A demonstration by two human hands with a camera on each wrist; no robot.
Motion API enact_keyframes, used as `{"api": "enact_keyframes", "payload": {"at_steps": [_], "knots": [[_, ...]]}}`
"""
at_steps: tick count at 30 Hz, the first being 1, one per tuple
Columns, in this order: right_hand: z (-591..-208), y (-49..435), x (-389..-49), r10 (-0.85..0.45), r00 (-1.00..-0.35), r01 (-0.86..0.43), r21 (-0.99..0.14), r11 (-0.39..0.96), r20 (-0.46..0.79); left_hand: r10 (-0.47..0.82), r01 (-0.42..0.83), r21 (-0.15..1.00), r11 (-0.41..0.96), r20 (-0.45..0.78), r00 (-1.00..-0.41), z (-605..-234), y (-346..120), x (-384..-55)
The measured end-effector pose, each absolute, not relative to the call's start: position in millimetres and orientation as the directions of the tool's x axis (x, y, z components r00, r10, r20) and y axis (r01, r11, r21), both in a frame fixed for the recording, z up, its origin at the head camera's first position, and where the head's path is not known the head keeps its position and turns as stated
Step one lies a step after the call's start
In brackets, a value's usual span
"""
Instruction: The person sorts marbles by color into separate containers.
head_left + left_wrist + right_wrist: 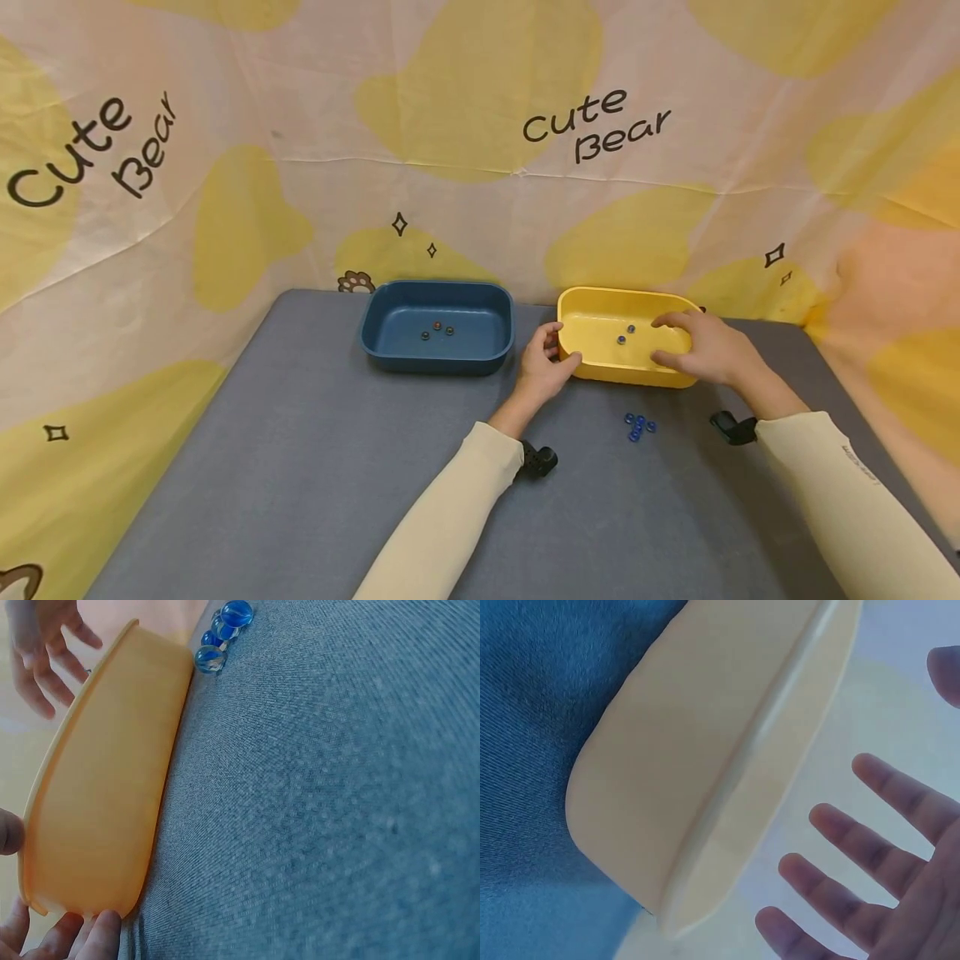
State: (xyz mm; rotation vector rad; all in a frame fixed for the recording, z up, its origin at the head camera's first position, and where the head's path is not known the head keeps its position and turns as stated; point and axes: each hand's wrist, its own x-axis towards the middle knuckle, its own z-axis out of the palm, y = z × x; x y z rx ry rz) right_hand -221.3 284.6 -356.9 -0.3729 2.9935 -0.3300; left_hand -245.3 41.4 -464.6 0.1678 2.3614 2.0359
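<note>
My left hand [545, 364] holds the left end of a yellow plastic bin [637, 377]. In the left wrist view its thumb [9, 832] is at the rim and the fingers bend against the end wall. Over the right side of the same bin is my right hand [708, 346], fingers spread and holding nothing. Two blue marbles [622, 340] lie on the bin's floor. On the table just in front sit several clear glass marbles with blue swirls [237, 613], bunched close together.
To the left stands a dark blue bin [438, 365] with three small marbles [437, 326], one reddish and two darker. Both bins rest on a grey cloth-covered table [300, 467]. A printed yellow and pink curtain [465, 100] hangs behind and at the sides.
</note>
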Motion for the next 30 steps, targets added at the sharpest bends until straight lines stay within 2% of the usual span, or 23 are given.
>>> {"api": "enact_keyframes", "payload": {"at_steps": [7,14,30], "knots": [[-351.0,284.9,-196.3,-0.237,-0.971,-0.225,-0.228,0.947,-0.024,0.094,0.108,0.98,0.165,0.093,-0.991,-464.2,39.8,-245.1],[-352.1,286.1,-176.7,-0.243,-0.969,-0.244,-0.237,0.94,0.038,0.092,0.062,0.986,0.154,0.048,-0.995,-463.7,41.4,-247.6],[-379.2,287.5,-147.3,-0.213,-0.972,-0.233,-0.274,0.933,0.102,0.091,0.046,0.984,0.173,0.031,-0.995,-465.6,42.9,-245.5]]}}
